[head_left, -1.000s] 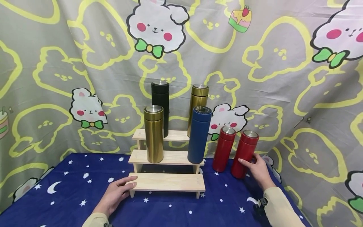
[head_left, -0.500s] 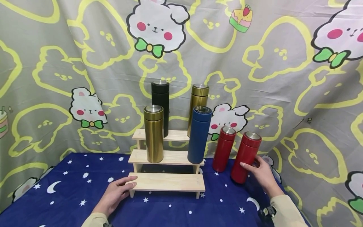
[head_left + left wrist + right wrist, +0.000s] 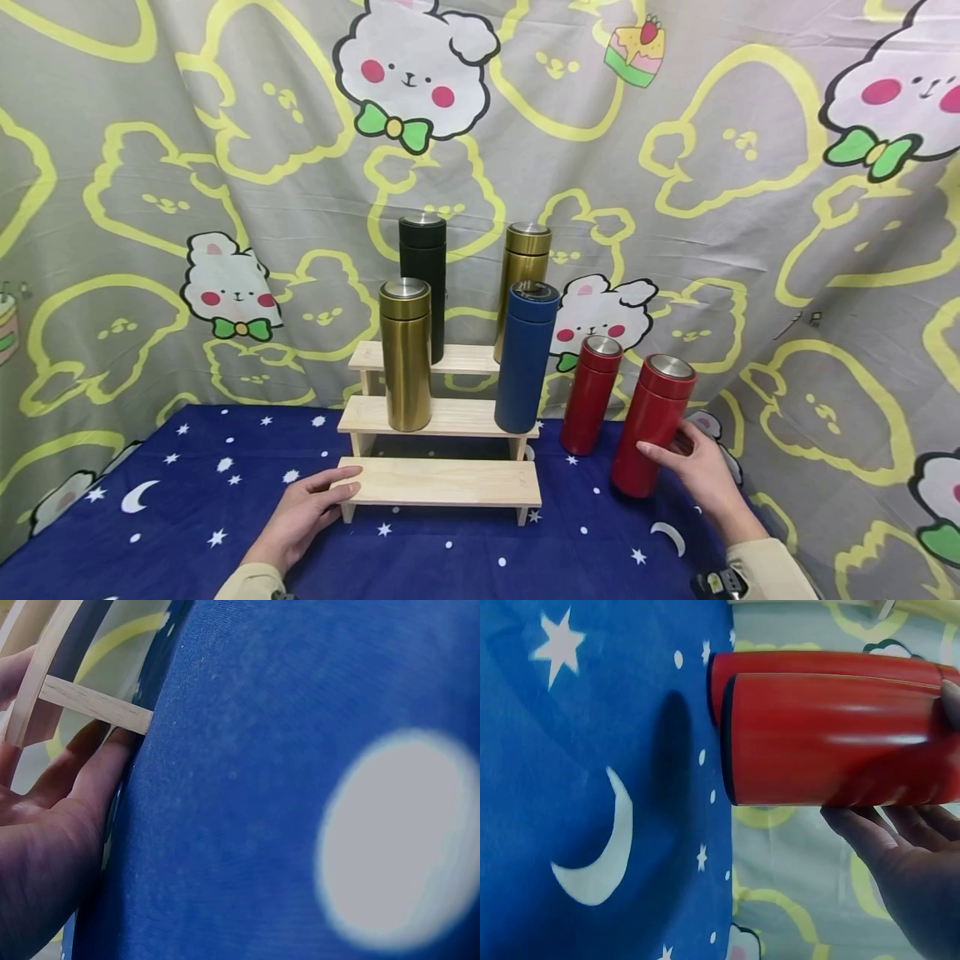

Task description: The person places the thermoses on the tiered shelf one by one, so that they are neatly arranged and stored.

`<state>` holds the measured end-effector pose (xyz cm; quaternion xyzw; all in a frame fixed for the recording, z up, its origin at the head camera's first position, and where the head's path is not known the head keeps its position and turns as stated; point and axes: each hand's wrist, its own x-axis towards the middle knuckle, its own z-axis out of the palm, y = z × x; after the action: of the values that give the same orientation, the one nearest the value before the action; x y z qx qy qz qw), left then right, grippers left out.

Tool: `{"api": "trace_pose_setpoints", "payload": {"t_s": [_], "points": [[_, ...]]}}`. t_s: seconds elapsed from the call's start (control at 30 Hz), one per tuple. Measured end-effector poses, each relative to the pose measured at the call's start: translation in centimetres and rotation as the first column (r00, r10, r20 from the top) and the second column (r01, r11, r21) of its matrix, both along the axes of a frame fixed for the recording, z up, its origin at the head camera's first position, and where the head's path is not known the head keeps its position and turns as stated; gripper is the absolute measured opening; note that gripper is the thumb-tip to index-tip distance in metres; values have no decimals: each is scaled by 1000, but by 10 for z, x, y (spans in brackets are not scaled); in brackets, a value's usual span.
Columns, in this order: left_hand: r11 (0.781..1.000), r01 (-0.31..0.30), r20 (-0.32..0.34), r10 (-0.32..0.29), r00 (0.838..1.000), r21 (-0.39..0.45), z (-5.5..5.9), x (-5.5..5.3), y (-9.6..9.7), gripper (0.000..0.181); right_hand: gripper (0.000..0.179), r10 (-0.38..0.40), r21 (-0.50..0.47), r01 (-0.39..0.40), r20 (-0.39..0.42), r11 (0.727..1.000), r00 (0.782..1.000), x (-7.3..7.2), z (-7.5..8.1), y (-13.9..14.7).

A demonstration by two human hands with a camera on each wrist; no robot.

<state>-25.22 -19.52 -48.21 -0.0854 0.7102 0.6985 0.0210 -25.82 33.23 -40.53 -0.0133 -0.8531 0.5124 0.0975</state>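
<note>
My right hand (image 3: 705, 477) grips a red thermos flask (image 3: 654, 417) with a silver lid top. In the right wrist view, its dark base hangs just off the blue cloth, with a shadow below. A second red thermos flask (image 3: 589, 408) stands to its left on the cloth. The left hand (image 3: 300, 515) holds the left end of the lowest step of a wooden three-step stand (image 3: 442, 482), fingers around the stand's leg (image 3: 97, 703). On the middle step are a gold flask (image 3: 407, 367) and a blue flask (image 3: 527, 367); a black flask (image 3: 423, 267) and another gold flask (image 3: 525, 258) occupy the top step.
Dark blue cloth with stars and moons (image 3: 450, 567) covers the table. A grey curtain with yellow outlines and cartoon rabbits (image 3: 315, 217) hangs close behind the stand and along both sides.
My right hand has brought the red thermos flask toward me and slightly right, away from the other red one. The left hand and the stand stay put.
</note>
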Motion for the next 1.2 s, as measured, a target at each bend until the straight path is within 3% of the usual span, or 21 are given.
{"api": "trace_pose_setpoints", "payload": {"t_s": [1.2], "points": [[1000,10,3,-10,1000,-7,-1,-1,-2,44,66,161,-55,-163,-43,985,986,32,24,-53]]}}
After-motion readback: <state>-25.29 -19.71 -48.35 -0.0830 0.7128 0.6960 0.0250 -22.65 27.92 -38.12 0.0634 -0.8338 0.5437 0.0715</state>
